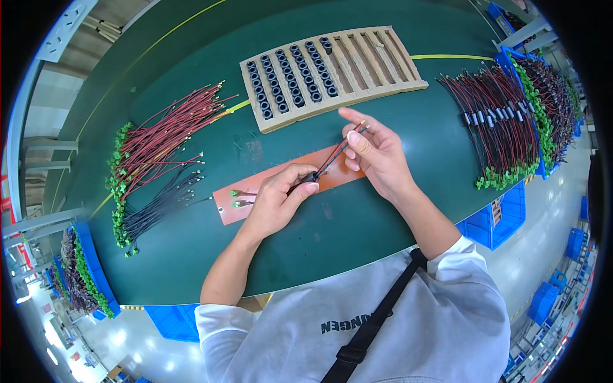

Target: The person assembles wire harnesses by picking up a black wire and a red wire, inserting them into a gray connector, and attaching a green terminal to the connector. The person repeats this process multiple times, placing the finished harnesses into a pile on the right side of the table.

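Note:
My left hand (278, 199) is closed around a black ring core (309, 179), with thumb and fingers pressed on it. Red and black wires (331, 159) run out of the core up to my right hand (377, 156), whose thumb and fingers pinch them near their bare ends. One right finger points away from the pinch. Green connectors (241, 198) at the other end of the wires stick out left of my left hand, above an orange board (345, 179). Fingers partly hide the core, so how the wires lie in it cannot be seen.
A cardboard tray (357, 96) with rows of black ring cores stands beyond my hands. Red wires (172, 131) and black wires (156, 204) with green connectors lie at left. Wires with cores on them (498, 121) lie at right, beside a blue bin (507, 60).

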Tool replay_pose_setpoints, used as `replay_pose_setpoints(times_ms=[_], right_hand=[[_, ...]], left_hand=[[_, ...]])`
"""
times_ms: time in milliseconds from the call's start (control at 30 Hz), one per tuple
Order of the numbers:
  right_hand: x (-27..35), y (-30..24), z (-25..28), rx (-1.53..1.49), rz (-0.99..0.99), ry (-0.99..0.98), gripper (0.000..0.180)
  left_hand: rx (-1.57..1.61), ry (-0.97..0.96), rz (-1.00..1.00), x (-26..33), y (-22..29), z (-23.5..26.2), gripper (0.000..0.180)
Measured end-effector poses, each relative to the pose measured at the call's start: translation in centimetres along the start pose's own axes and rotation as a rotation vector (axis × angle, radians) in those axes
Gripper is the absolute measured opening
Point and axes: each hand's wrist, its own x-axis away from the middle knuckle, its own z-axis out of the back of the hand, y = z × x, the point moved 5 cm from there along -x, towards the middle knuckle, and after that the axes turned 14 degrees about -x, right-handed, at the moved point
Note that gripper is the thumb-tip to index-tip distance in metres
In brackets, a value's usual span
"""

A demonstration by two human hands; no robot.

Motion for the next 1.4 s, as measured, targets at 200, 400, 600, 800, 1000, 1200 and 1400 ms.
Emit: replay_pose_setpoints(times_ms=[200,400,600,800,1000,1200,1400], right_hand=[[-0.3,0.8,0.3,0.131,0.078,-0.06,0.031],[0.8,0.4,-1.0,0.233,0.182,-0.152,0.035],[1.6,-0.1,-1.0,0.364,0.16,-0.092,0.036],[0.2,0.6,-0.2,0.285,0.09,-0.11,0.035],[-0.2,0.4,-0.4,0.229,0.084,-0.064,0.032],[-0.2,0.2,0.2,0.233,0.08,-0.102,0.034],[-0.3,0.2,0.4,0.211,0.067,-0.099,0.037]], left_hand=[[-0.19,0.0,0.014,0.3,2.2,0.0,0.031],[-0.358,0.217,-0.073,0.5,1.5,-0.6,0.026],[-0.365,0.23,-0.074,0.8,1.4,-0.4,0.026],[-0.639,0.157,-0.251,1.0,2.1,-1.8,0.021],[-0.471,0.194,-0.19,0.7,1.8,-1.0,0.02],[-0.455,0.224,-0.21,0.7,2.1,-1.0,0.024],[-0.435,0.229,-0.222,0.6,2.1,-0.9,0.032]])
